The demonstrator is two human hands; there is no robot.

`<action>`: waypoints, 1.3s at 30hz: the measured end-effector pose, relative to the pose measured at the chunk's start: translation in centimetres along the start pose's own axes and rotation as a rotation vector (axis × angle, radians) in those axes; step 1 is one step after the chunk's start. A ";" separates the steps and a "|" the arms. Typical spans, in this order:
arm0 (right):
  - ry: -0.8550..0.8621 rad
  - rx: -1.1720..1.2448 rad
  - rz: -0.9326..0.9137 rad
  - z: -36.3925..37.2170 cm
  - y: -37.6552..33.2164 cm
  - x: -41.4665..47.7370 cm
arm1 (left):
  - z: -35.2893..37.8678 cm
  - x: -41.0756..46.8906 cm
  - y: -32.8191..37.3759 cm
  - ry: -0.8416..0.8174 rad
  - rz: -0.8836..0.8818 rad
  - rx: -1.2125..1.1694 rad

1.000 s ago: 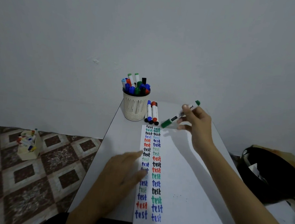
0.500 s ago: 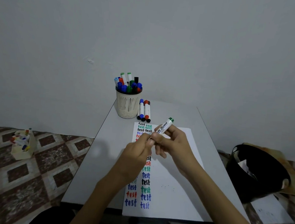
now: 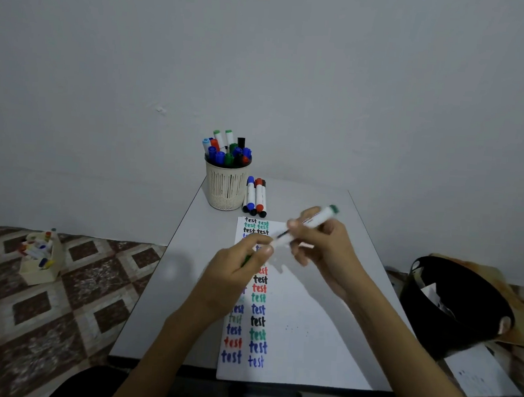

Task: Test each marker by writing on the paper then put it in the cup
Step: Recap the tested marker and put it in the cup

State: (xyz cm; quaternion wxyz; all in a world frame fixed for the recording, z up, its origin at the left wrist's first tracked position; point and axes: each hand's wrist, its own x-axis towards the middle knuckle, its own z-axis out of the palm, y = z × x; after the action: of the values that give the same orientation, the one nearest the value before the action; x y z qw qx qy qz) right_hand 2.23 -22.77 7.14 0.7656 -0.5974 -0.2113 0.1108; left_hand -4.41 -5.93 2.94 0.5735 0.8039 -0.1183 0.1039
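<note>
Both hands met above the paper (image 3: 308, 311): the right hand (image 3: 328, 253) pinched the green marker (image 3: 312, 224), tilted, while the left hand (image 3: 239, 268) curled around its green cap (image 3: 245, 260). The cup (image 3: 225, 186) stood well beyond, full.

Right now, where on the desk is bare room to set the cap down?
Bare desk left of the paper, below the cup; also the paper's right half. Crowded beside the cup, where three markers lie.
</note>
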 end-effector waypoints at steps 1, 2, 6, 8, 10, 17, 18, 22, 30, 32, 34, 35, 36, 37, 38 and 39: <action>0.083 0.074 -0.015 -0.7 0.0 0.7 | -0.5 0.2 -0.3 0.015 0.002 0.056; 0.175 0.143 -0.031 -1.4 0.0 1.5 | -1.0 0.5 -0.8 0.026 0.007 0.118; 0.359 0.237 -0.049 -3.9 1.0 4.9 | -2.4 1.8 -3.8 0.018 0.029 0.578; 0.354 0.197 -0.023 -4.3 1.9 6.4 | -2.3 1.9 -5.1 0.003 0.058 0.720; 0.355 0.059 0.010 -4.1 2.8 7.8 | -2.1 1.6 -6.1 0.016 0.132 0.855; 0.360 -0.310 0.067 -2.3 5.8 12.8 | -1.9 2.0 -6.5 0.013 0.106 0.833; 0.356 -0.326 0.068 -2.2 6.2 13.4 | -1.9 2.0 -6.5 0.008 0.103 0.816; 0.325 -0.383 0.054 -2.1 7.9 14.3 | -1.9 1.8 -6.5 -0.003 0.099 0.791; 0.280 -0.441 -0.019 -2.6 8.8 14.6 | -2.0 1.8 -6.3 -0.015 0.081 0.803; 0.272 -0.455 -0.022 -2.7 8.9 14.6 | -1.9 1.8 -6.3 -0.025 0.080 0.805; 0.271 -0.472 -0.015 -2.8 9.0 14.6 | -2.0 1.8 -6.3 -0.023 0.083 0.797; 0.271 -0.486 -0.011 -2.7 8.9 14.6 | -2.0 1.8 -6.3 -0.020 0.084 0.790; 0.272 -0.503 -0.009 -2.6 8.9 14.5 | -2.0 1.8 -6.3 -0.020 0.083 0.786; 0.269 -0.523 -0.012 -2.4 8.8 14.4 | -2.0 1.8 -6.3 -0.019 0.083 0.783; 0.262 -0.536 -0.017 -2.1 8.8 14.4 | -2.1 1.8 -6.4 -0.017 0.083 0.785; 0.255 -0.543 -0.019 -2.0 8.8 14.4 | -2.1 1.7 -6.4 -0.016 0.086 0.789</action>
State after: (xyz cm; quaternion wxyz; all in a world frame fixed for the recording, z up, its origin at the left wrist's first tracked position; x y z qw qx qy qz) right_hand 16.63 -16.13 1.08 0.5991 -0.7875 -0.1409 -0.0331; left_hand -0.83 -2.03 -1.60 0.2148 0.9576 -0.1073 0.1591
